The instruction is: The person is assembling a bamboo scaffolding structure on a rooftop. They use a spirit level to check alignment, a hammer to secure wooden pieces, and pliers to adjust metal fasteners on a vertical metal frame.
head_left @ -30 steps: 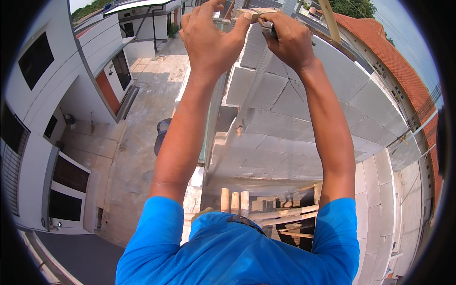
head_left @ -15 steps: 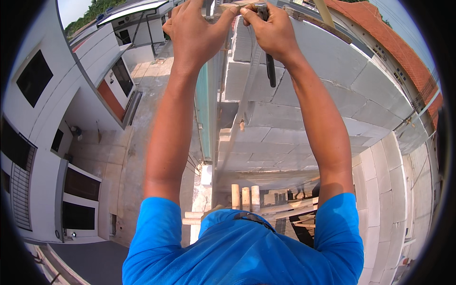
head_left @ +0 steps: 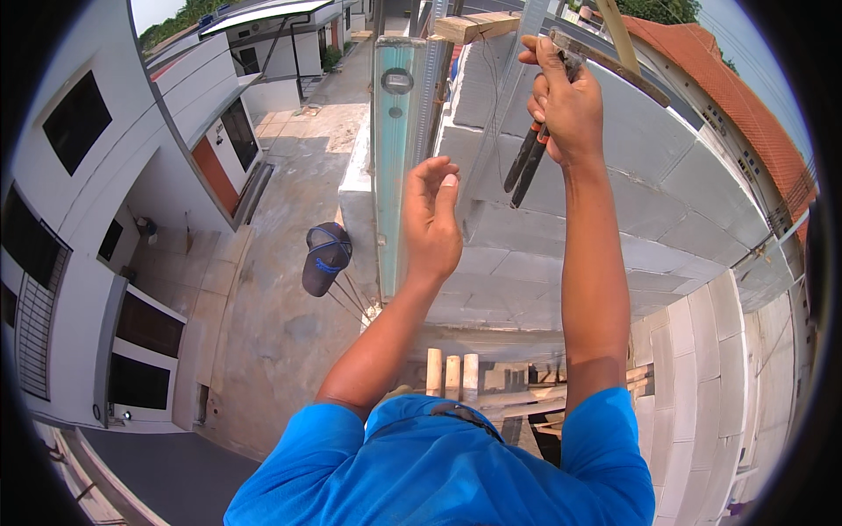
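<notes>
My right hand (head_left: 566,110) is raised over the top of the grey block wall (head_left: 561,193). It is closed around pincers (head_left: 528,162) with black, orange-marked handles that hang downward; the jaws are partly hidden by the fingers. My left hand (head_left: 436,215) is held lower, fingers loosely curled and thumb apart, with nothing visible in it. Just left of it a long teal spirit level (head_left: 388,175) stands upright. A thin wire (head_left: 493,96) dangles between the wall and a perforated metal strip (head_left: 517,74). A short piece of wood (head_left: 478,28) lies at the wall's top end.
A dark cap (head_left: 327,259) with blue trim is at the left of the level, above the paved yard (head_left: 281,351). A brown bar (head_left: 618,70) and a pale pole (head_left: 618,35) rest along the wall top. Bamboo poles (head_left: 453,375) lie below, in front of me.
My left hand has come down from the wood at the top toward me. My right hand has shifted right with the pincers. The level and cap have come into clearer view.
</notes>
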Motion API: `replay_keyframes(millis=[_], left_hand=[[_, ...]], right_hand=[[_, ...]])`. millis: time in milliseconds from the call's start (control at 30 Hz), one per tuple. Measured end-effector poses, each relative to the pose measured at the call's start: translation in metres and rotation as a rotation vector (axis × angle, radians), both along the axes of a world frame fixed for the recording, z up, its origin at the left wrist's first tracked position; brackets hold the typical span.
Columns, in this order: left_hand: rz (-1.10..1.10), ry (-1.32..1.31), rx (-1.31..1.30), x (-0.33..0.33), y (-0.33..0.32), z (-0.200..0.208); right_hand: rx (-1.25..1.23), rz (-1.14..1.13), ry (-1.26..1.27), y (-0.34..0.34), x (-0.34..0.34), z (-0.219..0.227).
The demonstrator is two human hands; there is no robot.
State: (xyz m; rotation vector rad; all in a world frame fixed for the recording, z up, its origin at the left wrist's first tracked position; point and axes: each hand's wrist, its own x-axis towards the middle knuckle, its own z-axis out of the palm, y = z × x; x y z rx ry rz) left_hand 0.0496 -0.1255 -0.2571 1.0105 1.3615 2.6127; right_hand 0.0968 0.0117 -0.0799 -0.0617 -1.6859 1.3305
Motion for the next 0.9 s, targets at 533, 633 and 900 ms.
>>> replay_keyframes(millis=[533, 633, 900], left_hand=[[-0.76, 0.051, -0.718, 0.136, -0.042, -0.204], [-0.888, 0.331, -0.92, 0.116, -0.054, -0.194], [-0.587, 0.378, -1.056, 0.047, -0.059, -0.063]], right_hand=[[-0.62, 0.024, -0.469, -0.091, 0.182, -0.349], [-0.726, 0.012, -0.566, -0.08, 0.203, -0.357], [-0.771, -0.115, -0.486, -0.027, 0.22, -0.313]])
